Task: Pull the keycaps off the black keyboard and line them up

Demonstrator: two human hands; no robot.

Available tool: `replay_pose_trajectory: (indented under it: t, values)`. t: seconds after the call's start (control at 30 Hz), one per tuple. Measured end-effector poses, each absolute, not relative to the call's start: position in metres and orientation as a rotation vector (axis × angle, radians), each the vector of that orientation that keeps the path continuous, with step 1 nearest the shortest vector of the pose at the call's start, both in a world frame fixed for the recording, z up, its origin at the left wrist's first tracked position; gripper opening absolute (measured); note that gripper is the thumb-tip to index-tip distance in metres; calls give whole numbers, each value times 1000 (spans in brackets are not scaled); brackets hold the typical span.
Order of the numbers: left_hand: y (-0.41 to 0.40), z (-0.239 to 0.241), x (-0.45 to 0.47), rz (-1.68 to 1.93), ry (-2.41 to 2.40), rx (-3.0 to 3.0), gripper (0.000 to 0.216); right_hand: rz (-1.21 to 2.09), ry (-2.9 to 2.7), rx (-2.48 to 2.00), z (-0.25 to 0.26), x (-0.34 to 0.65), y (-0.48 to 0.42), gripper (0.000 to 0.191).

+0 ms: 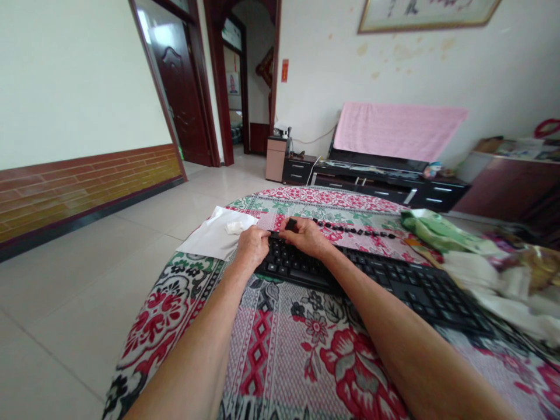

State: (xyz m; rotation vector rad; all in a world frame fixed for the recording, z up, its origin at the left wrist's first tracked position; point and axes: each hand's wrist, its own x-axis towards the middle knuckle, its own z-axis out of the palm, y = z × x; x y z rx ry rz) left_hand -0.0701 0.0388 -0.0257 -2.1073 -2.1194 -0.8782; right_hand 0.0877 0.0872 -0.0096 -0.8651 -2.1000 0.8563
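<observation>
right grip (306, 238) pinches a black piece (291, 223), left grip (252, 248) clamps keyboard's (405, 281) corner, floor (87, 280) stretching left.

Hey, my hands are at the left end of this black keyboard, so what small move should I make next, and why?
I'd probably lay the small black piece, which your right hand seems to pinch, at the left end of the row of dark keycap-like pieces. The row starts just beyond that hand, and this would free it for the keyboard.
</observation>
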Motion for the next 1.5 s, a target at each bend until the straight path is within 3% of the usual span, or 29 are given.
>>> replay_pose_trajectory:
  t: [0.27, 0.5, 0.8, 1.1, 1.5]
  values:
    - [38, -26, -70, -883, -2113, -2101, 27, 1084, -1875, -922, -15, 84, 91, 6]
    - [38, -26, -70, -908, -2103, -2120, 27, 814, -2216, -790, -1, 90, 88, 5]
    - [39, -27, -71, -892, -2112, -2107, 26, 823, -2340, -762, 6, 93, 89, 6]
    - [37, -24, -70, -889, -2121, -2131, 27, 680, -2388, -891, 6, 95, 85, 23]
    - [40, -27, -72, -903, -2089, -2177, 29, 915, -2029, -802, -2, 101, 90, 26]
